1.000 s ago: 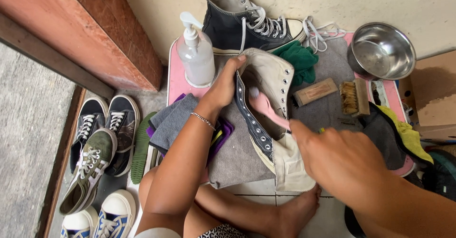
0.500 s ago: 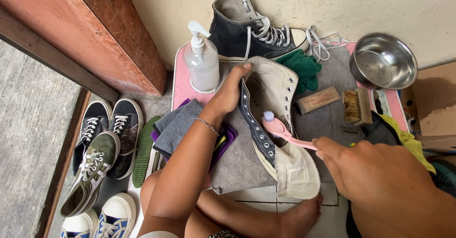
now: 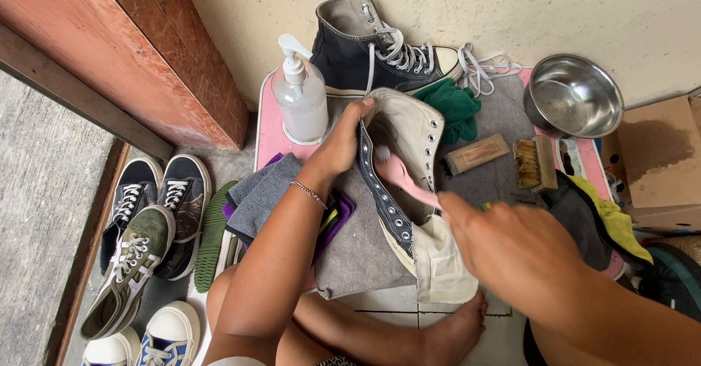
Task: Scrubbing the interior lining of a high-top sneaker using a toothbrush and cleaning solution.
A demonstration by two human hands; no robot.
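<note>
A dark unlaced high-top sneaker (image 3: pixel 420 128) lies spread out on a grey towel (image 3: pixel 365 242), its pale inside and tongue showing. My left hand (image 3: pixel 342 143) grips the top edge of its ankle collar. My right hand (image 3: pixel 511 245) holds a pink toothbrush (image 3: pixel 405 176) by the handle. The brush head is pushed inside the shoe, near my left hand. My bare foot (image 3: pixel 456 329) rests just below the shoe's tongue.
A pink tray (image 3: pixel 269 128) holds a clear pump bottle (image 3: pixel 301 96), a second laced high-top (image 3: pixel 380 48), a green cloth (image 3: pixel 456 107), a tan block (image 3: pixel 476 154), a bristle brush (image 3: pixel 533 163) and a steel bowl (image 3: pixel 573 96). Folded cloths (image 3: pixel 266 191) and several sneakers (image 3: pixel 150 220) lie left.
The toothbrush was pulled back toward the shoe's opening, then pushed deeper inside again. My left hand kept its grip on the collar. The camera view shifted slightly.
</note>
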